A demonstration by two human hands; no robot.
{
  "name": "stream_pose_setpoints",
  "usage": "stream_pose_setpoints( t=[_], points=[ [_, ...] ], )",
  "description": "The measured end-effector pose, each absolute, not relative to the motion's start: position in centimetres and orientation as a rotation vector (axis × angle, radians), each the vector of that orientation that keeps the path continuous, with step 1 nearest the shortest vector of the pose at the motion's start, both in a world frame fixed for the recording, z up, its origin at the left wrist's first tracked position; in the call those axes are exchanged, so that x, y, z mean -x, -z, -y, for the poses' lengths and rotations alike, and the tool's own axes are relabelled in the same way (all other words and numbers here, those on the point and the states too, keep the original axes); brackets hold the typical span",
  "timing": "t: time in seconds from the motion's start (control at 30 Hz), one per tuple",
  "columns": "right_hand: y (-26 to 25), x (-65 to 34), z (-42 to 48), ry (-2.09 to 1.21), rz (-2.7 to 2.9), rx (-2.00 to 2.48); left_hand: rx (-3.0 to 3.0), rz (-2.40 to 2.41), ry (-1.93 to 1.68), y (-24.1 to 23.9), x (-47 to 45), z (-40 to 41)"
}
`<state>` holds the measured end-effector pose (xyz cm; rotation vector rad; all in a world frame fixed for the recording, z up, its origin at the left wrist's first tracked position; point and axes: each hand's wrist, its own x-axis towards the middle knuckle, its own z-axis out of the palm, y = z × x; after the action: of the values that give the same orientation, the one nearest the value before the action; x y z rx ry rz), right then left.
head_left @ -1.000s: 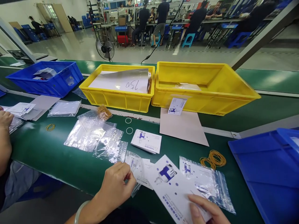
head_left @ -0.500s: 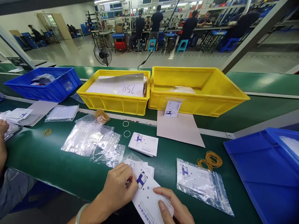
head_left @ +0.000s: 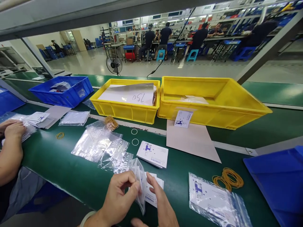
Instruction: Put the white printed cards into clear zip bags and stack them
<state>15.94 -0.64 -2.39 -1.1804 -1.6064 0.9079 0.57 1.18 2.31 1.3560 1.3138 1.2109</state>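
Note:
My left hand (head_left: 120, 195) pinches a clear plastic bag (head_left: 142, 192) between thumb and fingers. The bag stands edge-on to me, and whether a card is inside is hard to see. My right hand (head_left: 161, 205) is just right of it, thumb and fingers apart, holding nothing. Printed white cards (head_left: 153, 197) lie on the table behind the bag and my right fingers. Farther back sits a neat stack of printed cards (head_left: 152, 154). Several empty clear bags (head_left: 92, 142) overlap to the left. On the right lies a bag with a printed card in it (head_left: 210, 198).
Two yellow bins (head_left: 125, 110) stand along the back, with a grey board (head_left: 191, 142) before the right one. Rubber bands (head_left: 228, 179) lie near a blue bin (head_left: 276, 183) at right. At left, another person's hands (head_left: 14, 130) work by a blue bin (head_left: 73, 97).
My right hand has let go of the large printed card and opened. The clear bag is now lifted upright in my left hand. The camera view has shifted; another person's hands show more at left.

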Motion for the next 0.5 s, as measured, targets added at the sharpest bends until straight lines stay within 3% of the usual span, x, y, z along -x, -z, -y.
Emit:
stream_pose_setpoints(
  t=[0.23,0.5],
  points=[
    [2.1,-16.5,-1.0,-1.133,1.432,1.203,-1.578,-1.440,-1.323,-1.5,1.2,-1.2],
    [1.1,-17.9,-0.9,-1.237,1.392,1.175,-1.545,-1.152,-1.087,-1.4,1.9,-1.5]
  ],
)
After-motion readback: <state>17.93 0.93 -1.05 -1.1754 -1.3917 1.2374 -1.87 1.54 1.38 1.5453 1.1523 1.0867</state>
